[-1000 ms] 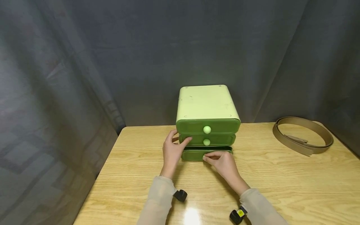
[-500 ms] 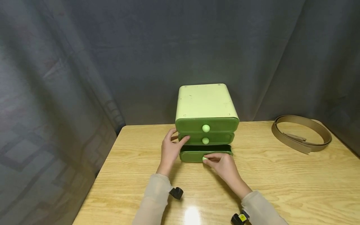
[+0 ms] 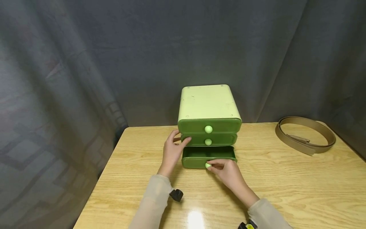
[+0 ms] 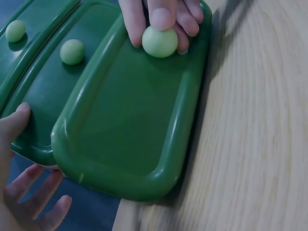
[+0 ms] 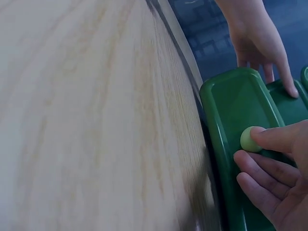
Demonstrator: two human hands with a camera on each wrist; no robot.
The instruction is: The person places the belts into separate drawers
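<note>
Drawer cabinet [image 3: 210, 101]: one, three-tier, pale yellow-green shell, small round marks near the corners of the top panel; upright at the far side of the tabletop [image 3: 286, 181], near a dark grey curtain [image 3: 171, 57]. Top drawer [image 3: 223, 125]: green front, round pale green top knob [image 3: 208, 129] at mid-width. Middle drawer [image 3: 223, 139]: green front, matching middle knob [image 3: 208, 142]. Bottom drawer [image 3: 194, 163]: green, projecting past both fronts above it, dark green interior visible behind its front wall. Bottom knob [image 4: 160, 42]: held by the right hand [image 3: 228, 173], grip clamped on the ball between thumb and fingertips. Left hand [image 3: 171, 152]: at the left edge of the drawer cabinet, thumb resting on the front of the middle drawer, fingers extended beside the side wall; grip spread, thumb and fingers apart with the corner between them; whether every finger touches the side cannot be told. Left sleeve [image 3: 152, 195] and right sleeve [image 3: 267, 213]: light beige, a black device [image 3: 176, 195] at the left cuff, another at the right with a yellow label. Belt [image 3: 297, 145]: one, tan, loosely coiled, on the right part of the tabletop, well apart from the drawer cabinet. Tabletop finish: pale wood, visible grain, bright reflection toward the near side.
</note>
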